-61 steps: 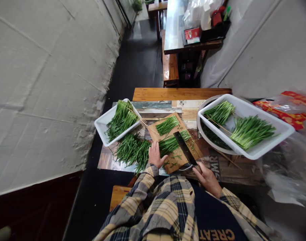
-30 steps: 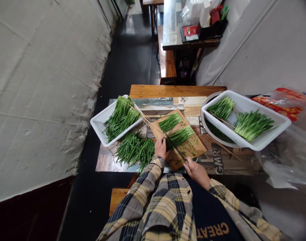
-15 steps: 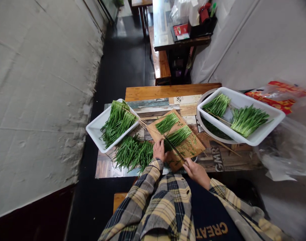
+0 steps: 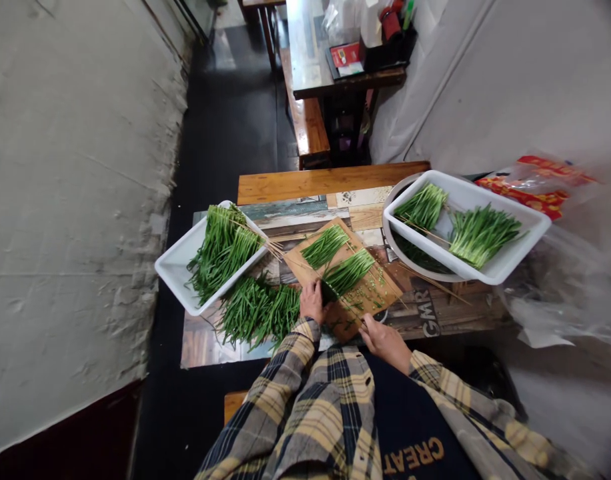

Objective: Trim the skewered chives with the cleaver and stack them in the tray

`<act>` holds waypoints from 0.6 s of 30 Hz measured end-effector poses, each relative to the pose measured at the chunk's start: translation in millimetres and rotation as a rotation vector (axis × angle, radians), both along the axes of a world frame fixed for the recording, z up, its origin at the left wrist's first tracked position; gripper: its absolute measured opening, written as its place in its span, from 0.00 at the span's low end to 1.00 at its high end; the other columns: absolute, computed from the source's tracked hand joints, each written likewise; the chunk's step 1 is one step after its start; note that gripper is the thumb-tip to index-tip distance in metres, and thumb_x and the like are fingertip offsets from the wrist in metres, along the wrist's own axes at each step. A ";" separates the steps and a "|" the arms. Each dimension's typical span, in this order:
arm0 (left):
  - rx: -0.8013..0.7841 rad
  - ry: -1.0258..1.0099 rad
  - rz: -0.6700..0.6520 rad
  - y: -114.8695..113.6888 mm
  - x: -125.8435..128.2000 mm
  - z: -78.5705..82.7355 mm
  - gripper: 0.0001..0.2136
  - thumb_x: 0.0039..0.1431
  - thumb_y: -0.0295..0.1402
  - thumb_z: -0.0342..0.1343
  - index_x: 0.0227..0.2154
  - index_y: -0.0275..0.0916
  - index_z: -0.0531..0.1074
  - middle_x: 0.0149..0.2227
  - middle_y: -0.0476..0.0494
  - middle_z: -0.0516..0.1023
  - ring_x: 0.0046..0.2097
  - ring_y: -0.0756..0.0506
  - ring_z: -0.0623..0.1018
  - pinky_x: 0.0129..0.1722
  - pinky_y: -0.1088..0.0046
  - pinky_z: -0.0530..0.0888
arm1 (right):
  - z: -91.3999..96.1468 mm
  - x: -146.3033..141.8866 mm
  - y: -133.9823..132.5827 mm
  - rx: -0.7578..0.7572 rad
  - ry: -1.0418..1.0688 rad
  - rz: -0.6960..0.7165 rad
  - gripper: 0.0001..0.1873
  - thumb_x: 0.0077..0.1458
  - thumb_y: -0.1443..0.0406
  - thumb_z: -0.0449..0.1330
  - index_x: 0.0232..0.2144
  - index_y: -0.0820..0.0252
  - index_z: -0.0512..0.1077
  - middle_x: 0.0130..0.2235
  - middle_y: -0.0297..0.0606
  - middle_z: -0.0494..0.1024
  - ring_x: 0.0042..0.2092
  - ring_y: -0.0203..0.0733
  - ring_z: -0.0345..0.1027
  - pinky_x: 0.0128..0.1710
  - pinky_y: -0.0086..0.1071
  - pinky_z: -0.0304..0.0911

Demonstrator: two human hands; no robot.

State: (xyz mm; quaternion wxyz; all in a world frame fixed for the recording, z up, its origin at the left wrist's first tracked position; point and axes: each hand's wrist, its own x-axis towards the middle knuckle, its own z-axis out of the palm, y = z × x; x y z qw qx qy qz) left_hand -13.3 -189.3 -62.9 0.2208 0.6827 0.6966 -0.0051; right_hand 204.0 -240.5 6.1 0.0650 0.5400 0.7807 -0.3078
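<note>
A wooden cutting board [image 4: 355,317] lies tilted on the patchwork-print table, with two bunches of skewered garlic chives on it. The upper bunch [image 4: 325,244] is apart from my hands. Beside the lower bunch [image 4: 349,270], my left hand [image 4: 312,303] has its bent fingers closed at the leafy ends. My right hand [image 4: 384,340] grips a knife [image 4: 329,292] by its handle, at the board's near edge. The dark blade slants up-left between the lower bunch and my left fingers. Green scraps dot the board.
Left stands a white tray [image 4: 178,263] of skewered chives, with a loose chive pile [image 4: 255,313] below it. A second white tray [image 4: 518,263] rests on a round metal basin [image 4: 389,230] at right, near bamboo skewers [image 4: 435,283] and a plastic bag [image 4: 540,300]. A bench [image 4: 330,179] borders the far side.
The knife has turned: its dark blade now shows broader beside my left fingers, where before it looked like a thin line. Both hands stay in nearly the same place; the whole view has shifted slightly.
</note>
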 end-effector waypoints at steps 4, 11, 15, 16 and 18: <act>-0.001 -0.002 -0.031 2.6 -0.2 0.4 0.33 0.48 0.38 0.57 0.57 0.35 0.56 0.52 0.33 0.63 0.51 0.37 0.64 0.49 0.62 0.63 | 3.1 -1.1 2.8 -0.021 0.006 -0.010 0.09 0.62 0.62 0.45 0.41 0.57 0.61 0.35 0.39 0.79 0.33 0.39 0.74 0.24 0.27 0.51; -0.047 0.002 -0.032 4.3 -1.5 1.9 0.33 0.49 0.39 0.56 0.58 0.36 0.54 0.53 0.34 0.62 0.51 0.38 0.64 0.50 0.62 0.63 | 3.0 3.1 -0.1 0.009 0.020 -0.023 0.10 0.62 0.61 0.45 0.41 0.58 0.61 0.34 0.38 0.79 0.33 0.40 0.75 0.25 0.27 0.52; -0.046 0.009 -0.048 3.2 -1.2 2.4 0.33 0.50 0.39 0.56 0.58 0.34 0.54 0.53 0.34 0.62 0.51 0.38 0.63 0.50 0.63 0.62 | -0.4 4.4 -1.6 0.006 0.006 -0.013 0.10 0.62 0.61 0.44 0.42 0.58 0.60 0.35 0.39 0.79 0.33 0.39 0.74 0.24 0.27 0.51; -0.045 0.007 -0.052 3.0 -1.1 2.5 0.33 0.51 0.40 0.56 0.58 0.33 0.54 0.52 0.34 0.62 0.51 0.38 0.63 0.50 0.63 0.62 | -0.6 4.3 -1.4 0.003 -0.002 -0.010 0.10 0.62 0.61 0.45 0.42 0.58 0.60 0.35 0.39 0.79 0.32 0.39 0.74 0.24 0.27 0.51; -0.049 0.000 -0.056 3.3 -1.2 2.4 0.32 0.51 0.40 0.55 0.58 0.32 0.54 0.52 0.33 0.62 0.51 0.38 0.63 0.50 0.63 0.62 | 0.1 3.7 -0.7 -0.007 -0.015 -0.002 0.09 0.62 0.61 0.45 0.42 0.58 0.60 0.35 0.38 0.79 0.32 0.39 0.74 0.24 0.27 0.51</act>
